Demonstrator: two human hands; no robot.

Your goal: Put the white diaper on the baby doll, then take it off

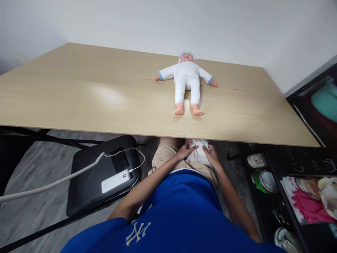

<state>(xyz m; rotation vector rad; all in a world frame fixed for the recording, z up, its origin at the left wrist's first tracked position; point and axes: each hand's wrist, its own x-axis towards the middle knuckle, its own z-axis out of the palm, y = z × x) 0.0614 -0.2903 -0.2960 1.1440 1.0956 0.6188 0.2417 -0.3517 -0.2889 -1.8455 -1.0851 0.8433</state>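
Observation:
In my lap, just below the table's front edge, lies a crumpled white cloth-like piece (199, 151); its exact kind does not show. My left hand (185, 151) grips its left side, thumb on top. At its right side, my right hand (211, 154) holds it in the same way. The far end of the white piece is partly hidden under the table edge. Beyond my hands, a baby doll (187, 75) in a white outfit with blue cuffs and a white cap lies on its back on the table, feet toward me.
The wooden table (79, 91) spans the view, with a wall behind it. To my left, a black seat (92, 168) carries a white power bank (116, 181) with a cable and a dark phone-like object (120, 160). A black shelf (279, 211) at right holds jars and a pink cloth (312, 207).

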